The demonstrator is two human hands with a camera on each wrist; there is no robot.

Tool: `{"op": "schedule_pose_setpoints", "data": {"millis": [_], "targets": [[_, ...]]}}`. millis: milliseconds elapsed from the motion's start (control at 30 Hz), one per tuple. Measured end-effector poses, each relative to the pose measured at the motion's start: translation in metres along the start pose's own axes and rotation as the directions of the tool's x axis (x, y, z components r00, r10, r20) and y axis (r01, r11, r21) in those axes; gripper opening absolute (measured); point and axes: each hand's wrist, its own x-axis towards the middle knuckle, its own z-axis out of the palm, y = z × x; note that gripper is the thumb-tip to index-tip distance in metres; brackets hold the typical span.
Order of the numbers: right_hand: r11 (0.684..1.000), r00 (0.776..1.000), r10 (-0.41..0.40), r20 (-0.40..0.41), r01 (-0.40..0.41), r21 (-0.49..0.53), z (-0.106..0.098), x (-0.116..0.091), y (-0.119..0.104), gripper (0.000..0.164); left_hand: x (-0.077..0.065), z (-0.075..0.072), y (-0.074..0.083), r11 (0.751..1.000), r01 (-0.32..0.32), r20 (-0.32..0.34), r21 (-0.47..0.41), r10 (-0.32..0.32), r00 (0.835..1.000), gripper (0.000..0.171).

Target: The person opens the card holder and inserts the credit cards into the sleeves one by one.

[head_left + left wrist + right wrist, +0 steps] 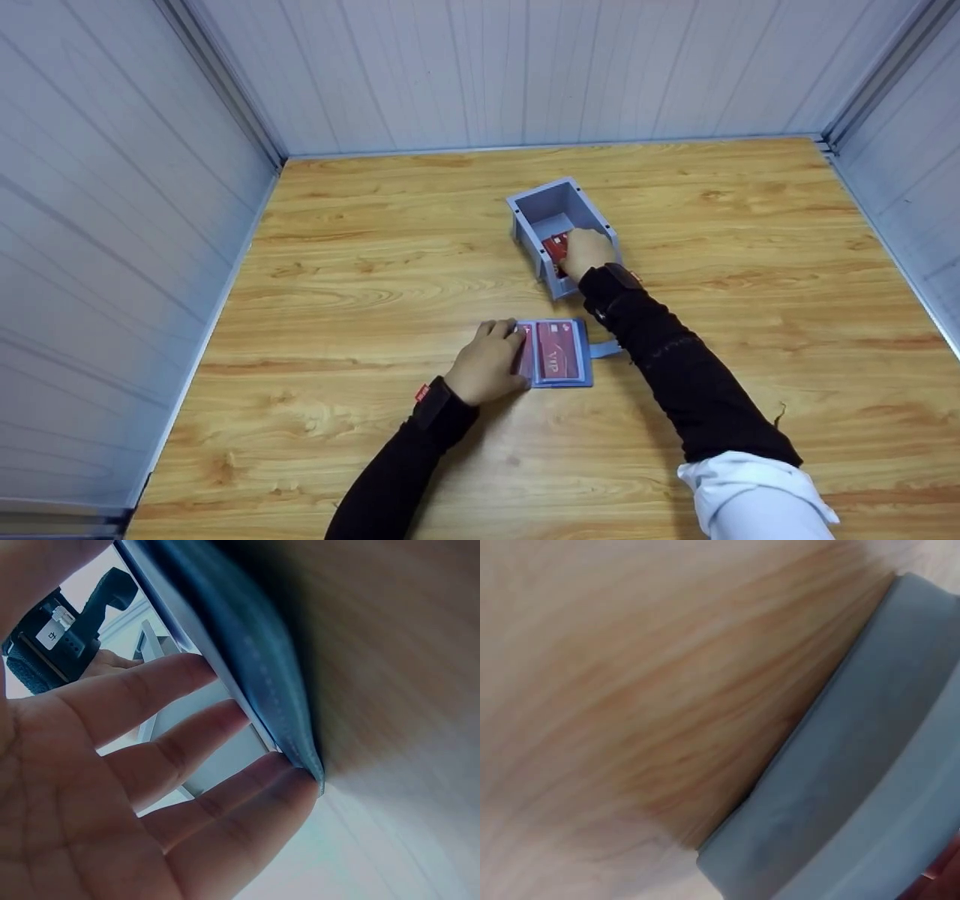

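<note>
Wooden table (pixel 337 315) under grey bin (pixel 531 244) and, nearer, unfolded blue card holder (pixel 586 376); left hand (pixel 486 365) held wide, touching holder's left edge; right hand (pixel 589 253) inside bin at red cards (pixel 555 246); cannot tell whether pinching any.

Your left hand (pixel 97 787) showed its palm, its fingertips touching the edge of the stitched blue holder (pixel 259 664). Beyond the holder, seen between your fingers, stood a grey box (pixel 227 756). Also beyond it, your right hand (pixel 109 662) showed partly, a black device (pixel 69 664) at its wrist. Right of the holder, the wooden tabletop (pixel 397 652) looked blurred.
</note>
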Motion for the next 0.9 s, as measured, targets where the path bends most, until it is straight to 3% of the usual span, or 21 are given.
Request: {"op": "schedule_pose_setpoints", "data": {"millis": [467,733,900], "targets": [[0.998,1.000,-0.011,0.010,0.012,-0.060,-0.0015,-0.0013,-0.0032,0.024,-0.0008,-0.0004,0.0002,1.000,-0.009,-0.015,0.023,0.009,1.000,0.079],[0.994,1.000,0.001,-0.028,-0.004,-0.112,-0.0003,-0.0034,-0.0087,0.050,-0.0004,-0.0002,0.0007,1.000,-0.001,-0.016,0.006,0.001,1.000,0.079],[0.995,0.999,-0.010,-0.035,0.006,-0.100,-0.0006,-0.0035,-0.0080,0.052,-0.0005,-0.0006,0.0011,1.000,0.004,-0.010,0.004,-0.004,1.000,0.079]]}}
